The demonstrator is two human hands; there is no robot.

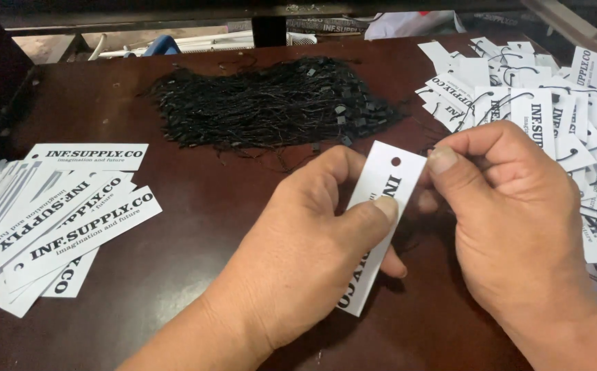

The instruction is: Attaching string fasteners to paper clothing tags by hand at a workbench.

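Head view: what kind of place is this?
Probably a small garment-tag assembly bench: loose white tags on a dark table, a heap of black strings, and strung tags at right.

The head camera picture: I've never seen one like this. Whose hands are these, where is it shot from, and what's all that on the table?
It is shot from a camera on a person's head, looking down at their own bare hands. The left hand and right hand hold one white card tag with a punched hole. On the dark brown wooden table lie a heap of black strings, unstrung white tags at left, and strung tags at right.
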